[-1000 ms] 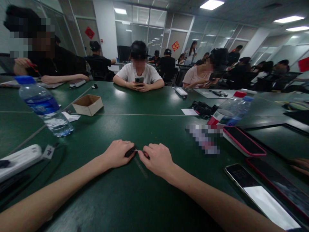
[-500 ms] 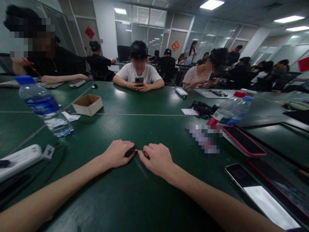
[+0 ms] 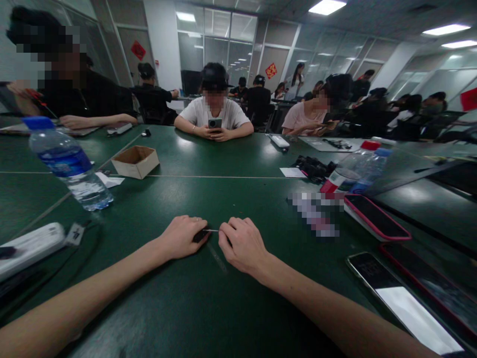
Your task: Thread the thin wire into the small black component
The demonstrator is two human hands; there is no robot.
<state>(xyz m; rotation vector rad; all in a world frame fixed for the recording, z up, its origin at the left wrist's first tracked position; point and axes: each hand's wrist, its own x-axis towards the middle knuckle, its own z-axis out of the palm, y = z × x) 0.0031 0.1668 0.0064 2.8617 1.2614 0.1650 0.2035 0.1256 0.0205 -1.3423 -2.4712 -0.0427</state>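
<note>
My left hand rests on the green table, its fingers closed round a small black object. From that object a thin metal shaft reaches across the short gap towards my right hand. The fingers of my right hand are curled at the shaft's other end; what they grip there is hidden behind them. A faint clear strip lies on the table just below and between both hands.
At the left are a water bottle, a white power strip and an open cardboard box. Phones and a red-capped bottle are at the right. A person sits opposite, holding a phone.
The fingers of my right hand have curled further over, and the dark piece seen under them is now hidden. My left hand has stayed in place. A dark panel at the far right has tilted up.
</note>
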